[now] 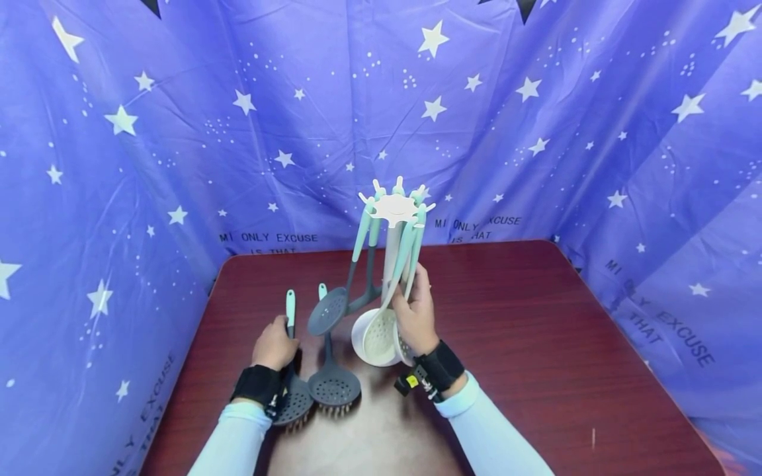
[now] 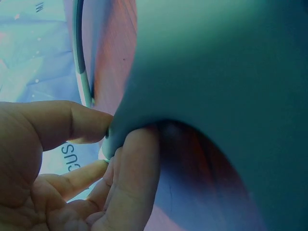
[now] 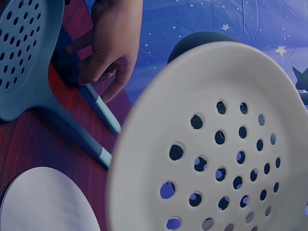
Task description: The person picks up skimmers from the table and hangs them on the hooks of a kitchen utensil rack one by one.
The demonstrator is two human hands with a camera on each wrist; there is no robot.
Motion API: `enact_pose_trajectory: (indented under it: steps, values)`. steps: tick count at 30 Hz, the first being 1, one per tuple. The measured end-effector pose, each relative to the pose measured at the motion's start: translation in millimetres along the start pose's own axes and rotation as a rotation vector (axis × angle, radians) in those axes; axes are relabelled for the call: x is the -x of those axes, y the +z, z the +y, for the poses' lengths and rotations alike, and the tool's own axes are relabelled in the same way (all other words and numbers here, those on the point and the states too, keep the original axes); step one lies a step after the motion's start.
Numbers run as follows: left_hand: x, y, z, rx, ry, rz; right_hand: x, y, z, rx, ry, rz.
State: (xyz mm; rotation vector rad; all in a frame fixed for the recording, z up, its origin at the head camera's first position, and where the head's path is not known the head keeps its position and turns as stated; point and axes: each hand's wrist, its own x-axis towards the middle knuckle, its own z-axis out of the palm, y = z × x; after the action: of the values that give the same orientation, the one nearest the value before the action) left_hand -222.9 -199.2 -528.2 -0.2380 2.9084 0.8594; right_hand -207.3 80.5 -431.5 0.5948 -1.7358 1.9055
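My left hand point(image 1: 275, 344) pinches the dark neck of a grey skimmer point(image 1: 294, 400) lying at the left, its mint handle pointing away from me. In the left wrist view, thumb and fingers meet at the skimmer's neck point(image 2: 115, 137). A second grey skimmer point(image 1: 335, 385) lies beside it. My right hand point(image 1: 415, 317) grips a white utensil stand point(image 1: 395, 206) low on its post, among the hanging utensils. White skimmer point(image 3: 226, 144) heads hang close to that hand. A grey skimmer point(image 1: 329, 311) also hangs from the stand, over the second one's handle.
The dark red table point(image 1: 506, 344) extends to the right of the stand. Blue star-patterned cloth point(image 1: 357, 119) hangs behind and at both sides. More mint-handled utensils point(image 1: 363, 231) hang around the stand's top.
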Motion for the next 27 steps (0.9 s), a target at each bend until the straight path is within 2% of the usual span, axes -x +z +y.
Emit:
enact_pose_trajectory:
  steps: [4,8,13,18,27]
  values:
    - [-0.7,0.9,-2.4,0.015,-0.010,0.026,0,1,-1,0.004,-0.002,0.002]
    - [-0.7,-0.3,-5.1,0.038,0.019,0.085,0,1,-2,-0.001,-0.003,0.009]
    - [1.1,-8.6,-7.6,0.074,0.057,0.185,-1,0,0,-0.007,0.012,0.007]
    - [-0.2,-18.2,-7.3,0.121,0.076,0.299,0,-2,18,-0.007,0.012,0.014]
    - [-2.5,-31.9,2.5,0.239,0.093,0.493,1,-4,29,-0.010,-0.003,0.021]
